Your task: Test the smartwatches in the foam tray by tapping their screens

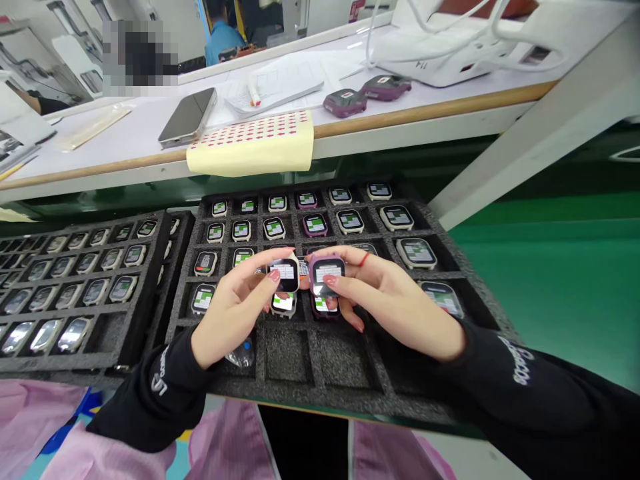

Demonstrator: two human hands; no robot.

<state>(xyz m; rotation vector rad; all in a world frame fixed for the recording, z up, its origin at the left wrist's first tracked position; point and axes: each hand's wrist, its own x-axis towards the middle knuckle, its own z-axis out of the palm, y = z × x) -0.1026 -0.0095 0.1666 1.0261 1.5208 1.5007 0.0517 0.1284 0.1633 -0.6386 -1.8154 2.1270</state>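
My left hand [245, 300] grips a pale-cased smartwatch body [286, 273], its thumb on the lit screen. Beside it, my right hand [375, 290] pinches a purple-cased smartwatch body [324, 275], with the thumb across the screen. Neither watch has a strap, and both screens show light panels. They are held side by side above a black foam tray [293, 357]. Rows of similar watch bodies sit in its compartments, among them a purple one [315, 225] and a pale one [350, 221]. My hands hide part of the middle rows.
More foam trays of watches [120, 320] stand at the left. On the bench behind lie a phone [189, 118], a yellow sticker sheet [250, 157], papers with a marker [254, 90], and two purple devices [345, 102]. A white post [520, 133] rises at the right. People sit beyond.
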